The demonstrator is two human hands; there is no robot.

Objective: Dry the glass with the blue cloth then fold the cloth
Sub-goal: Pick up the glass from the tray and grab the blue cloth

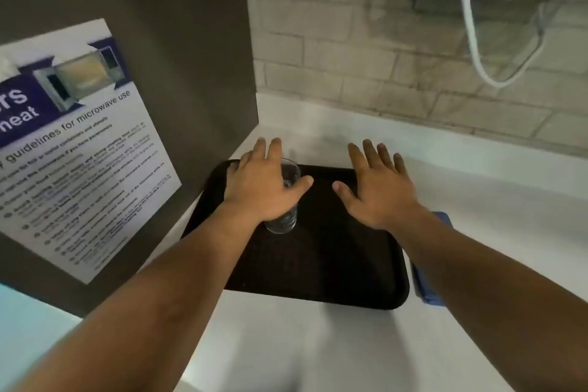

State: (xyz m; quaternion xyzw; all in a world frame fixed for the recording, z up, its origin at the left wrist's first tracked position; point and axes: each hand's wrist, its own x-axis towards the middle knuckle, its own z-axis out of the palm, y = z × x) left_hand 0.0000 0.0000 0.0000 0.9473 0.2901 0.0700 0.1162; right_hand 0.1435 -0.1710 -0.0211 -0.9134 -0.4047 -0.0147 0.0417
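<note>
A clear drinking glass (288, 219) stands upright on a black tray (334, 258) on the white counter. My left hand (264, 184) hovers flat above the glass with fingers spread and hides most of it. My right hand (378, 188) is held out flat over the tray's right part, fingers apart and holding nothing. The blue cloth (424, 283) lies folded on the counter just right of the tray, mostly hidden under my right forearm.
A dark panel with a microwave-use poster (73, 143) stands directly left of the tray. A tiled wall (381, 73) runs behind the counter, with a white cable (474, 41) hanging at upper right. White counter (318, 344) stretches in front of the tray.
</note>
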